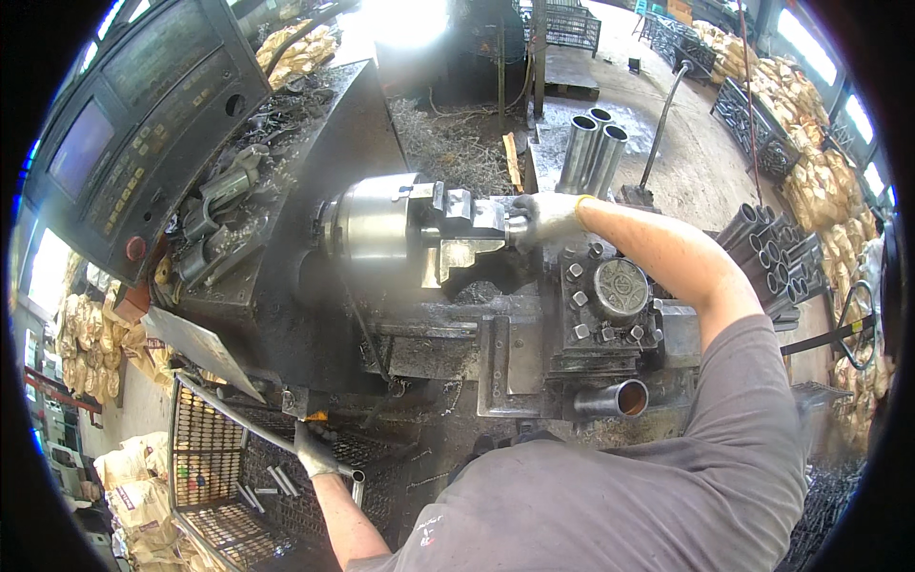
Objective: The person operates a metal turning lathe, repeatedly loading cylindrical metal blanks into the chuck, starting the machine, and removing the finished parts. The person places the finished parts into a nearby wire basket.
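My right hand point(553, 219), in a pale, dirty work glove, is closed on the end of a short metal tube point(517, 230) at the jaws of the lathe chuck point(376, 219). Part of its fingers hide behind the tube and jaws. Low on the left, my gloved left hand point(315, 452) is closed round a long grey metal bar point(238, 415) that slants along the top of a wire-mesh basket point(205, 439). A short tube point(357, 488) shows just beside that hand. Right of the chuck sits the square tool post point(610, 296) with several bolts.
A loose tube point(612, 398) lies on the carriage near my body. Three upright tubes point(593, 153) stand behind the lathe; more are stacked point(770, 253) at right. A control panel point(133, 143) rises at left. Metal chips point(438, 143) and sacks point(820, 181) lie beyond.
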Demonstrator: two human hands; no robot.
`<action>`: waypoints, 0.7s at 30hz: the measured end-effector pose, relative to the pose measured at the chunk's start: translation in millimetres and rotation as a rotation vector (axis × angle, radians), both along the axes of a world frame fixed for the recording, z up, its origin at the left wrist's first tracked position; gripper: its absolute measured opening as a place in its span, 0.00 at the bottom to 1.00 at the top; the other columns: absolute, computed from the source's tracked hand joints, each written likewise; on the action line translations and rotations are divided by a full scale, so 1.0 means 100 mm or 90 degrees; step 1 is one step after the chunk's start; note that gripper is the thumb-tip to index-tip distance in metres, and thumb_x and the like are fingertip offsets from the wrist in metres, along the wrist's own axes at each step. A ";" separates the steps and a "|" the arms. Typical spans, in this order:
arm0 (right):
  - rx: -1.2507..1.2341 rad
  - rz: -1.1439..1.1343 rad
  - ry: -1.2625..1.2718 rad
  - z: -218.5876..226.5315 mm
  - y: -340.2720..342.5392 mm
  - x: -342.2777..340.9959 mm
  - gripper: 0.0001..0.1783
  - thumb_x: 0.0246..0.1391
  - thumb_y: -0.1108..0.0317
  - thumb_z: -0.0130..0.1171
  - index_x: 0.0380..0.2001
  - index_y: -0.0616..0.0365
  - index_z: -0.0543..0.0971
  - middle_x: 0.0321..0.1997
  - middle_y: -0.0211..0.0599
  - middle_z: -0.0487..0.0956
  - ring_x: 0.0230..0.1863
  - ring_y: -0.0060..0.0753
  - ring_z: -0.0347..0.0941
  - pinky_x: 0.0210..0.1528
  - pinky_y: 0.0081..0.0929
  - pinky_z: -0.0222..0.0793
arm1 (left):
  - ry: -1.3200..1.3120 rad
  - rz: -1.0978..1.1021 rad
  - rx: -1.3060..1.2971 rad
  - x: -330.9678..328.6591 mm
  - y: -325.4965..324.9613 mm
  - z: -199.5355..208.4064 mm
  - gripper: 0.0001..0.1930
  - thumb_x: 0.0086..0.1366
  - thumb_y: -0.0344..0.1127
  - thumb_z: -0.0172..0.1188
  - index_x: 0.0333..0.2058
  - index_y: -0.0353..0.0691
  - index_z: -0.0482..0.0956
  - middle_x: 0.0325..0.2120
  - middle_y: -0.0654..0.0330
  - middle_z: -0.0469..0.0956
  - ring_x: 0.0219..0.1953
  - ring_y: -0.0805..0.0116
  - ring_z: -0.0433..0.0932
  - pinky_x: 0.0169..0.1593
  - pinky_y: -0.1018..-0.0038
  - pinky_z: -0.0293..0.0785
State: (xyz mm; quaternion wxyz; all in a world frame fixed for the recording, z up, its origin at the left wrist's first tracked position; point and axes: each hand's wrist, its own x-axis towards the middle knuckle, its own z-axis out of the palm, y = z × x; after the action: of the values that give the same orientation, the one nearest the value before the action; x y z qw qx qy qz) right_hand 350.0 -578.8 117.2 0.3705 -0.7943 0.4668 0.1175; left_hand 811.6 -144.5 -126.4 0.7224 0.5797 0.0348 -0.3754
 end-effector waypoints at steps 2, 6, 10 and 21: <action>-0.297 0.027 0.054 0.12 0.21 -0.04 0.46 0.48 0.47 0.75 0.67 0.61 0.75 0.50 0.55 0.88 0.57 0.54 0.83 0.61 0.44 0.79 | -0.048 0.022 -0.003 -0.01 0.06 -0.07 0.17 0.79 0.53 0.53 0.34 0.49 0.75 0.22 0.66 0.68 0.22 0.70 0.67 0.25 0.71 0.67; -0.416 -0.157 -0.217 0.61 1.00 -0.71 0.28 0.59 0.52 0.72 0.58 0.56 0.83 0.44 0.48 0.89 0.43 0.41 0.87 0.49 0.38 0.81 | -0.573 0.029 0.487 -0.41 0.05 0.74 0.33 0.79 0.55 0.54 0.63 0.25 0.73 0.57 0.42 0.83 0.56 0.40 0.82 0.58 0.55 0.78; -0.452 -0.411 -0.450 0.50 1.84 -1.47 0.18 0.66 0.62 0.67 0.52 0.63 0.84 0.40 0.38 0.87 0.39 0.25 0.81 0.44 0.25 0.76 | -1.249 0.237 0.081 -0.35 -0.30 1.95 0.19 0.71 0.29 0.65 0.57 0.23 0.78 0.53 0.41 0.83 0.53 0.45 0.85 0.60 0.56 0.82; -0.527 -0.629 -0.397 -0.27 3.44 -2.45 0.21 0.67 0.76 0.52 0.60 0.69 0.80 0.55 0.44 0.87 0.56 0.29 0.81 0.64 0.27 0.73 | -1.161 -0.220 0.643 1.40 -2.64 3.85 0.42 0.76 0.53 0.51 0.80 0.45 0.45 0.57 0.36 0.81 0.58 0.38 0.82 0.64 0.49 0.75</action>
State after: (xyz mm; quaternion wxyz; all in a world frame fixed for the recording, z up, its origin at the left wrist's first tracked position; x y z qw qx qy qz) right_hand 105.4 -234.4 90.5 0.1649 -0.5619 0.6508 -0.4832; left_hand 951.2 -408.1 259.0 0.0865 0.8729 -0.4519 0.1626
